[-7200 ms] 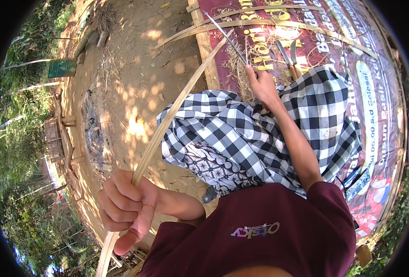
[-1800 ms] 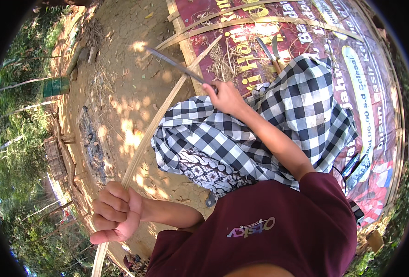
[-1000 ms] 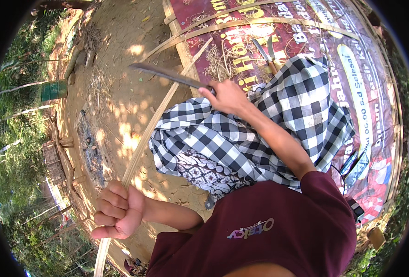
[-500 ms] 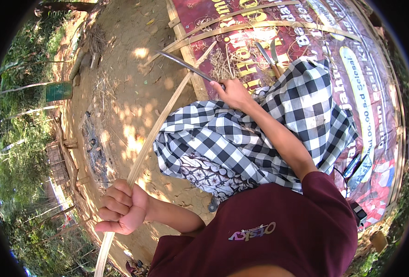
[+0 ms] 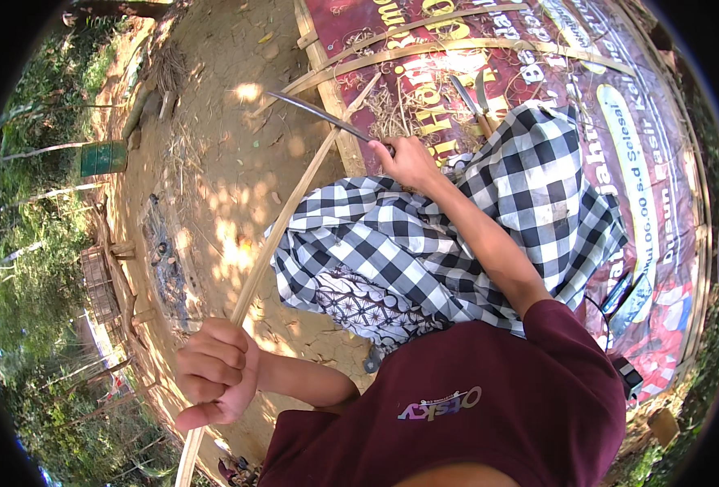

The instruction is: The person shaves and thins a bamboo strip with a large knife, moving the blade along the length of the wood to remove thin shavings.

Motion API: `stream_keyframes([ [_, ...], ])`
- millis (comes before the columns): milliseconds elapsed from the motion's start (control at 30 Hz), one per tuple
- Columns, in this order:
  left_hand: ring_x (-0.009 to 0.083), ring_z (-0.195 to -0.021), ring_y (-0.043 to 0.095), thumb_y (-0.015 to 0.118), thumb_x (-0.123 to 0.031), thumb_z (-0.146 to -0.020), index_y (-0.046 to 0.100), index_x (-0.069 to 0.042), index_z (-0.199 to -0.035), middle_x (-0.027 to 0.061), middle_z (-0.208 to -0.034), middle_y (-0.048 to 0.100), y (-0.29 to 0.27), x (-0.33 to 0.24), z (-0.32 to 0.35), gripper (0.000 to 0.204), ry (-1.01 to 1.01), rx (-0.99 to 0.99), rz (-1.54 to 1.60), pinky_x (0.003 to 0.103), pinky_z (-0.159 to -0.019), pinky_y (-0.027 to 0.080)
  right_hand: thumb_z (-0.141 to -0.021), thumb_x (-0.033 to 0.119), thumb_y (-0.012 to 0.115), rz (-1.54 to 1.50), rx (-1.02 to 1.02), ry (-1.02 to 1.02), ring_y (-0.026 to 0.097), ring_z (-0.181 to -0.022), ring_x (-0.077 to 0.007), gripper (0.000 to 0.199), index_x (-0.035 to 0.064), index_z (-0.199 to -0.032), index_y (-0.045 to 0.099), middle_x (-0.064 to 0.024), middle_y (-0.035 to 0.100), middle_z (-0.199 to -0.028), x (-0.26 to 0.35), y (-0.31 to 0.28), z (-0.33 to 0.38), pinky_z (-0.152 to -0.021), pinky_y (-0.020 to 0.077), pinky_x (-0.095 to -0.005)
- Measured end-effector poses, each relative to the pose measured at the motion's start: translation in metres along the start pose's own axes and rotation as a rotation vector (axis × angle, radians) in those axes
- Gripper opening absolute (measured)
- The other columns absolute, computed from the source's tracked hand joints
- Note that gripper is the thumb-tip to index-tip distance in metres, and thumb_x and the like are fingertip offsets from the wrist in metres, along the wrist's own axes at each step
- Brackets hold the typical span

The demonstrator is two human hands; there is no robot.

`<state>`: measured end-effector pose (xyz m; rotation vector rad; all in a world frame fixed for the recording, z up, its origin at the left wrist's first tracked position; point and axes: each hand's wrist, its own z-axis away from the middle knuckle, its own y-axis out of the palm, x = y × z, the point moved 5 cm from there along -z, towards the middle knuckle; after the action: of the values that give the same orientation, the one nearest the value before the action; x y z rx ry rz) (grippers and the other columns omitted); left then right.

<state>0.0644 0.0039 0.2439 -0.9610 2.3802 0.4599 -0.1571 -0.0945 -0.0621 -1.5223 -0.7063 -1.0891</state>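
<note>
A long pale bamboo strip [image 5: 282, 221] runs diagonally from the lower left up to the edge of the seat. My left hand [image 5: 218, 375] is closed in a fist around its lower part. In my right hand [image 5: 411, 165] is a knife [image 5: 315, 108] with a long, dark, slightly curved blade; its handle is mostly hidden by my fingers. The blade crosses the strip near its far end and appears to touch it. My right hand is beside the black-and-white checkered cloth [image 5: 424, 235] spread over my lap.
Two more knives [image 5: 481, 109] lie on the printed red banner [image 5: 554, 170] to the right, near curly shavings [image 5: 388, 114]. Other bamboo strips [image 5: 457, 49] lie across the banner. A wooden rail [image 5: 345, 138] edges it. Bare earth [image 5: 213, 138] is at left, with a green container [image 5: 103, 159] beyond.
My left hand has shifted slightly down and right, its fist turning a little. The knife's tip has moved slightly left, while my right hand stays almost in place.
</note>
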Motion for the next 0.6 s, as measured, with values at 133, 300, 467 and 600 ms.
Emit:
stream_keyframes([
  [133,0.0041,-0.028,0.015,0.037,-0.053,-0.1,0.026,-0.016,-0.051,-0.0068,-0.035,0.023,-0.007,0.001,0.004,0.063,0.023,-0.028,-0.025,0.019,-0.035,0.011,-0.09,0.055,0.052,0.024,0.068,-0.094,0.064,-0.061,-0.0395,0.056,0.0019,-0.088,0.07,-0.021,0.061,-0.059,0.034,-0.009,0.018,-0.062,0.0528,-0.0464],
  [300,0.0039,-0.029,0.014,0.038,-0.054,-0.099,0.027,-0.016,-0.05,-0.0069,-0.035,0.023,0.007,0.002,-0.002,0.064,0.013,0.028,-0.002,0.02,-0.035,0.011,-0.086,0.056,0.057,0.064,0.056,-0.514,0.063,-0.058,-0.0367,0.049,0.0072,-0.083,0.066,-0.0158,0.061,-0.059,0.074,-0.008,0.038,-0.054,0.0509,-0.0461],
  [467,0.0037,-0.029,0.016,0.037,-0.055,-0.099,0.027,-0.016,-0.05,-0.0066,-0.035,0.024,0.007,0.014,-0.003,0.063,-0.044,0.042,-0.156,0.02,-0.035,0.011,-0.091,0.056,0.05,-0.054,0.031,0.135,0.064,-0.062,-0.0388,0.055,0.0039,-0.087,0.069,-0.0184,0.063,-0.062,-0.013,0.005,-0.004,-0.06,0.0522,-0.0485],
  [600,0.0037,-0.029,0.016,0.037,-0.055,-0.099,0.026,-0.016,-0.051,-0.0063,-0.035,0.025,-0.003,-0.002,0.006,0.063,0.005,-0.032,-0.019,0.02,-0.036,0.01,-0.093,0.054,0.047,0.052,0.093,0.023,0.065,-0.065,-0.0411,0.057,0.0017,-0.092,0.069,-0.0231,0.062,-0.062,0.009,-0.005,0.01,-0.065,0.0527,-0.0503],
])
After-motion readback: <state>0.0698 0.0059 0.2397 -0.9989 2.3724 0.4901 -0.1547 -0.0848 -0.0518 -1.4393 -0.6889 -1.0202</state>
